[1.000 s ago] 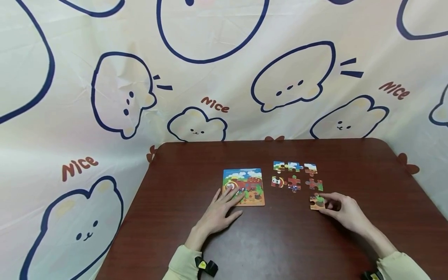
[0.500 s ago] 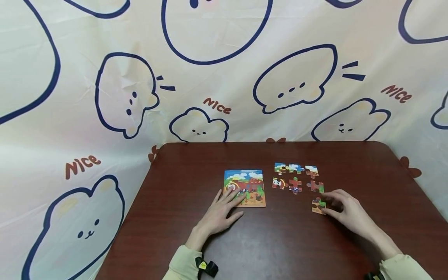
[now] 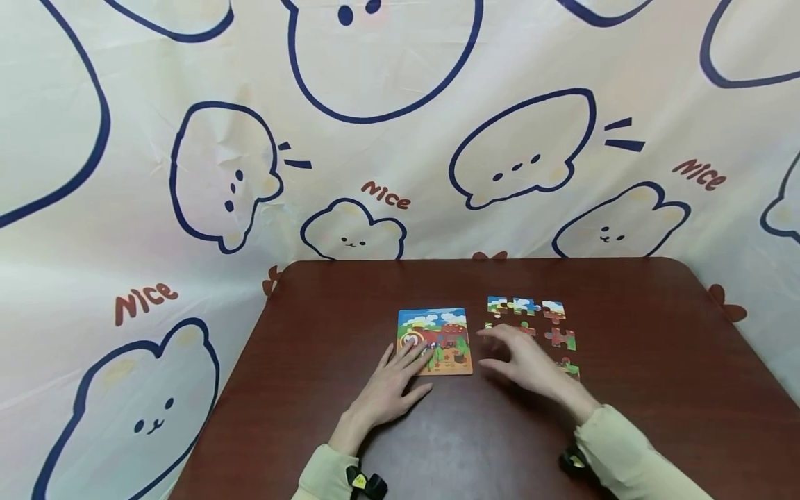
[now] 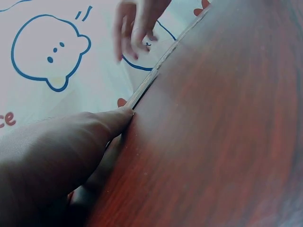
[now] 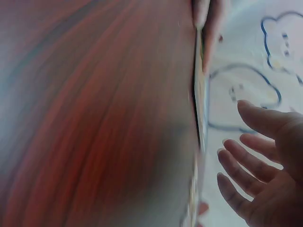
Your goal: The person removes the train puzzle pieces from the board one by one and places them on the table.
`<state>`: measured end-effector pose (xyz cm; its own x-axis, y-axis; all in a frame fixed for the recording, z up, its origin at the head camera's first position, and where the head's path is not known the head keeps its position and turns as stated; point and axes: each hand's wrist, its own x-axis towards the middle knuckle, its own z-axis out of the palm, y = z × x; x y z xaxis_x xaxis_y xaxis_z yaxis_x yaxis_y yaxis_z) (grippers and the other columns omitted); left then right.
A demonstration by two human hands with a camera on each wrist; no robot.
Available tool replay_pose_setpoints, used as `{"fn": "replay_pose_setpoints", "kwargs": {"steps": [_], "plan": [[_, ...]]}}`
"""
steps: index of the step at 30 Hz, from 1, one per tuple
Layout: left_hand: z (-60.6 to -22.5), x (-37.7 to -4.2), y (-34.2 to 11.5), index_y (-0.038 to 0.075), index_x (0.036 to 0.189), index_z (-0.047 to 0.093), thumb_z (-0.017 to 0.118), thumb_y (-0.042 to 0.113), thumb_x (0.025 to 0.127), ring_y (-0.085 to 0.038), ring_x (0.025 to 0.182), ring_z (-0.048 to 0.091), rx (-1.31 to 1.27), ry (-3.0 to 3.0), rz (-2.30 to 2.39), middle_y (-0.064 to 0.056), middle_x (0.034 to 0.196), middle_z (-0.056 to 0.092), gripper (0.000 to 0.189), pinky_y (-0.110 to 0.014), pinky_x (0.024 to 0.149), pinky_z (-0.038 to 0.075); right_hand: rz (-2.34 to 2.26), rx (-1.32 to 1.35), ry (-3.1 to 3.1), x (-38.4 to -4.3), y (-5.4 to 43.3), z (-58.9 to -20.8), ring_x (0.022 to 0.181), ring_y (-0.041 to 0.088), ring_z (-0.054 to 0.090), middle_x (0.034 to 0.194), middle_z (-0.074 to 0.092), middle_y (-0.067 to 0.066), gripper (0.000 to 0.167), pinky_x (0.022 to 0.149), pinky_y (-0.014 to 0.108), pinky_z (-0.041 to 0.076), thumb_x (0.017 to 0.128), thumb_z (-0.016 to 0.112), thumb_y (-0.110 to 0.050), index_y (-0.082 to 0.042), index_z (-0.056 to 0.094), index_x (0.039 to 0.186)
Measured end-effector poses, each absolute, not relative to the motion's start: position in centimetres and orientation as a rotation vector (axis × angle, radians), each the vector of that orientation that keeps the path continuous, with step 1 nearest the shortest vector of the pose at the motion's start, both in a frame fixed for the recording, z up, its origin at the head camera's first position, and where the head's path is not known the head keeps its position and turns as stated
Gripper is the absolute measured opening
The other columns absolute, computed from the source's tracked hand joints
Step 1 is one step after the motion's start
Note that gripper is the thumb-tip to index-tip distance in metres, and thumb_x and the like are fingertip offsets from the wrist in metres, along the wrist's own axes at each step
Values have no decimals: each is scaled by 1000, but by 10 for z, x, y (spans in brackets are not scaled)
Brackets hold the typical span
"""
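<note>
In the head view, my left hand [image 3: 390,392] rests with spread, straight fingers on the lower left of a picture puzzle board [image 3: 450,357], which has a cartoon scene on it. My right hand [image 3: 528,361] is over the table just right of the board. Its fingers are apart and hold nothing, as the right wrist view shows of the same right hand [image 5: 265,165]. Loose jigsaw pieces lie behind and beside it: a top row with a sky piece [image 3: 523,306], a red and green piece [image 3: 562,339], and a lower piece [image 3: 571,369]. The hand partly covers the middle row.
The brown wooden table [image 3: 462,444] extends around the board and pieces. A pale cloth [image 3: 425,208] with cartoon outlines hangs behind it. Each wrist wears a black strap; the left strap [image 3: 365,480] shows at the cuff.
My right hand has let go of the lower-right jigsaw piece and moved left, towards the board. That piece stays below the right-hand column. My left hand stays on the board.
</note>
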<state>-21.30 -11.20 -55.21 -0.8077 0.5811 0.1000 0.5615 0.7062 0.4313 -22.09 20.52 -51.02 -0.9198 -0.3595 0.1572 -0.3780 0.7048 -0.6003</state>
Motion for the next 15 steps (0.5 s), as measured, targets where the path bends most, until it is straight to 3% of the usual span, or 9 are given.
{"fn": "replay_pose_setpoints", "kwargs": {"steps": [5,10,15], "plan": [[-555,-211,-112,23,170,46,64,41,111,-31,172,27,964,2851,698,-3,180,38,64,-68,138,17,1041,772,-2843,-234,175,-531,104,20,72,122,78,9,46,87,40,62,100,84,-23,-6,72,140],[-554,-211,-112,23,169,47,65,39,111,-32,171,27,981,2851,715,-5,179,40,63,-69,137,17,953,861,-2726,-252,165,-559,98,20,68,113,79,5,47,81,42,57,99,85,-35,-8,75,136],[-553,-213,-114,22,168,48,65,39,111,-33,171,27,981,2859,713,-5,179,40,62,-69,137,18,965,812,-2703,-258,158,-566,88,15,62,100,74,1,49,75,37,49,94,91,-35,-7,76,132]]}}
